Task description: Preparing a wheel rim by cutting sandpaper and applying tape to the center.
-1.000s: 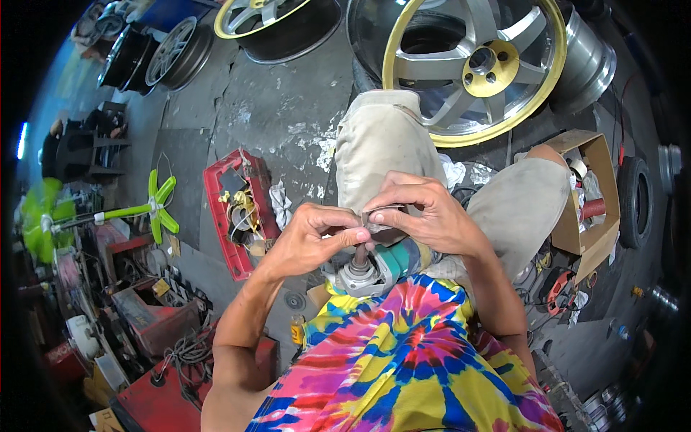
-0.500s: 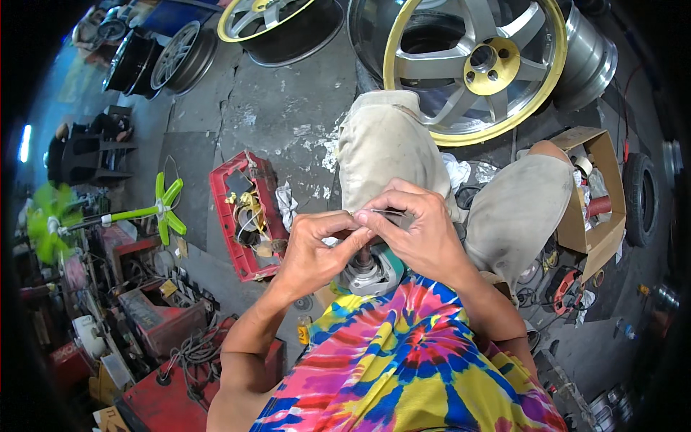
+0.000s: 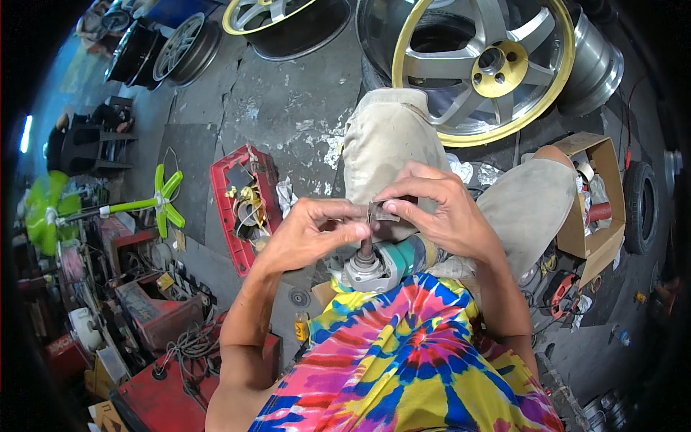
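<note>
Above my lap, my left hand and my right hand meet at the fingertips. Between them is a small dark brownish-grey folded sheet, perhaps sandpaper. My right thumb and fingers pinch its flap. The left thumb and fingers close on its left edge, beside a thin upright shaft. That shaft rises from the metal head of a teal power tool, which looks like a grinder and lies between my thighs against my shirt. Fingers partly cover where sheet and shaft meet.
Ahead stands a silver wheel rim with a yellow lip. A red crate with wires and scraps sits left; a cardboard box and a tyre are right. Green fan blades and red machines fill the left side.
My hands have drawn slightly apart and turned, so the sheet's flat face shows instead of its thin edge. More of the teal tool is visible as the view shifts slightly.
</note>
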Demonstrator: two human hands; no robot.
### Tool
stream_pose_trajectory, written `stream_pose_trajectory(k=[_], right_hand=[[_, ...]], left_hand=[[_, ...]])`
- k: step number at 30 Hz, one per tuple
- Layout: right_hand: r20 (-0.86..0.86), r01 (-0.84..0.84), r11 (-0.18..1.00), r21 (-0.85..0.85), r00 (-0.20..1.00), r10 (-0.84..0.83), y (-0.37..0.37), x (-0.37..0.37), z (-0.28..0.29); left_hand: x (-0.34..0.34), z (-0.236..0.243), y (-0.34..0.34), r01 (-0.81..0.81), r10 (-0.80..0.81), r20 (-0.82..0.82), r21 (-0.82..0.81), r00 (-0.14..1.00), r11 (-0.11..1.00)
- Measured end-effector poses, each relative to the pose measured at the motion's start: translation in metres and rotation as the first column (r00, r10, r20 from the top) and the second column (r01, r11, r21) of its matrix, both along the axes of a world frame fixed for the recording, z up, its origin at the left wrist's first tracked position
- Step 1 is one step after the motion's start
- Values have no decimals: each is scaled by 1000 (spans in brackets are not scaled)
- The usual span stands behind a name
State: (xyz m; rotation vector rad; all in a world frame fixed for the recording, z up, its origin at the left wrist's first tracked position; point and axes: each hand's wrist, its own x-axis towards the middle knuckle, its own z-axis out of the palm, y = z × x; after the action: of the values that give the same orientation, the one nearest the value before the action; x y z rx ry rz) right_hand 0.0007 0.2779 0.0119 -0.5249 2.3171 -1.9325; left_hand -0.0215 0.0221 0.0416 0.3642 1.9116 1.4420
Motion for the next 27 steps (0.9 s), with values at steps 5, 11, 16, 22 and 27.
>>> stream_pose_trajectory(k=[5, 11, 16, 22, 27], right_hand=[[-56, -45, 997, 57, 997, 48, 2, -11, 7], [32, 14, 999, 37, 999, -15, 4, -6, 2], [-5, 36, 999, 14, 999, -36, 1, -2, -1], [232, 20, 996, -81, 973, 0, -9, 2, 2], [232, 203, 955, -217, 961, -151, -27, 9, -13]], left_hand=[[-15, 2, 8, -14, 0, 143, 95, 990, 995], [-21, -6, 15, 29, -34, 82, 61, 996, 998], [-15, 11, 22, 24, -24, 60, -10, 998, 1000], [1, 5, 20, -109, 109, -2, 4, 994, 994], [5, 3, 24, -124, 122, -102, -15, 987, 992]])
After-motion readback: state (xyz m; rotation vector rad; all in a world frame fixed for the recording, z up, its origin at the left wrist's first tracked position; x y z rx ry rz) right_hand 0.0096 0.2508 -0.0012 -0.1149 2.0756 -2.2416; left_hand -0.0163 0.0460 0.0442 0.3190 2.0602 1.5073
